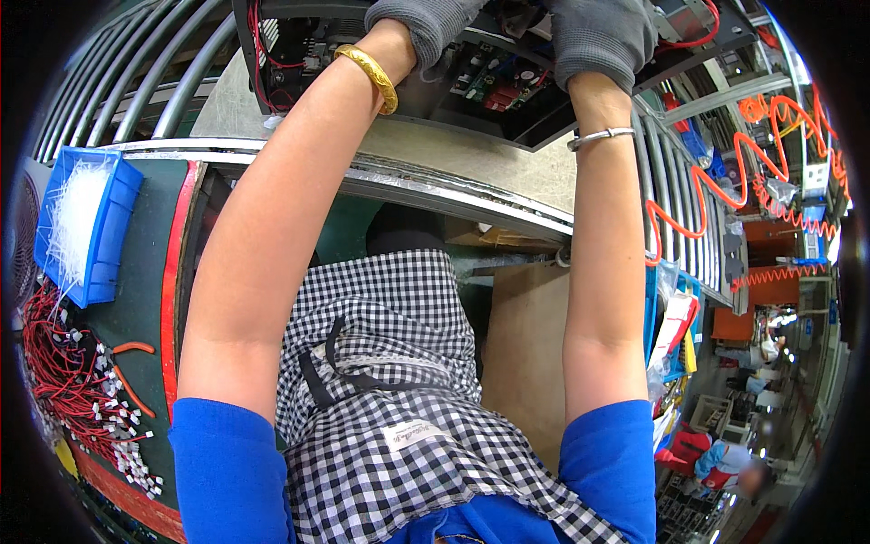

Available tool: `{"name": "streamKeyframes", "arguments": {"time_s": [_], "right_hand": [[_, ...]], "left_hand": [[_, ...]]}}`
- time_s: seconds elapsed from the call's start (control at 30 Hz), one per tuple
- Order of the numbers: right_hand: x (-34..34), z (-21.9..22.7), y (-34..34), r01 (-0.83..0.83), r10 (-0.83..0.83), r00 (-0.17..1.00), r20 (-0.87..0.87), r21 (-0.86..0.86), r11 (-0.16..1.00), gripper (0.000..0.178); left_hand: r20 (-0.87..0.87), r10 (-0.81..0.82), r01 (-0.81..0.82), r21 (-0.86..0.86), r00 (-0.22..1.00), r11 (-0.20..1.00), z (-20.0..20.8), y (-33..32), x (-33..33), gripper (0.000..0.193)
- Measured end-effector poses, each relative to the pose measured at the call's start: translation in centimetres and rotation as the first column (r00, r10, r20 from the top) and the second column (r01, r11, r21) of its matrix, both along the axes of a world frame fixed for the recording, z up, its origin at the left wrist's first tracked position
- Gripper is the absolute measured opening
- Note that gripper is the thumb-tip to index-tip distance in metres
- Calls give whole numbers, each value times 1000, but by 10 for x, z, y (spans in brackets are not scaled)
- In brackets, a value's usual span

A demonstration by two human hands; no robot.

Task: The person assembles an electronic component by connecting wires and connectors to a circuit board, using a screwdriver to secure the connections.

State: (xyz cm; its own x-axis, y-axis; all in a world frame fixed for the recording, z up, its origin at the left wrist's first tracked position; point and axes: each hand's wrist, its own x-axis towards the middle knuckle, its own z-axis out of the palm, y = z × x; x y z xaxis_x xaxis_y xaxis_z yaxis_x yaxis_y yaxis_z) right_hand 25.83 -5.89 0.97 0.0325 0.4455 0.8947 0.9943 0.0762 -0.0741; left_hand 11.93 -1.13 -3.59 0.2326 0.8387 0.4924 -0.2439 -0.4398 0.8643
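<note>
Both my hands reach to the top edge of the head view, in grey knit gloves. My left hand [426, 25] is over the near left part of a black metal housing [535, 130]. My right hand [603, 41] is over its right part. The fingers of both lie beyond the picture's edge or behind the gloves, so what they hold is hidden. Between the hands, a green circuit board [480, 74] with a red part shows inside the housing. Red wires [263, 54] run along its left side, and more red wires [702, 32] are at the right.
The housing rests on a pale worktop [535, 181] between metal conveyor rollers [195, 86]. At left are a blue bin [109, 249] of thin white strips, red-black wire harnesses [77, 381] and an orange-handled tool [134, 347]. Orange coiled hoses [745, 163] hang right; a person [720, 458] is beyond.
</note>
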Motion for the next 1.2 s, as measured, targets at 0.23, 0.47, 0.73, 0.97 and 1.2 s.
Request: {"name": "streamKeyframes", "arguments": {"time_s": [0.23,0.47,0.73,0.97,1.2], "right_hand": [[-5,2,11,108,-109,992,70,18,994,20],[45,-18,-32,-318,352,934,-56,313,895,19],[96,-70,-73,-120,-27,877,-480,-272,955,33],[89,-34,-48,192,-338,934,-113,-640,744,37],[103,-53,-89,-210,-44,846,-532,-407,889,26]], "left_hand": [[-24,125,-125,16,992,992,-1,7,7,18],[-272,293,-277,95,917,956,-21,10,-3,16],[59,187,-192,86,981,978,-28,-17,16,18],[-395,128,15,341,910,940,-70,-74,49,29],[-633,-56,124,64,772,990,-95,-65,86,56]]}}
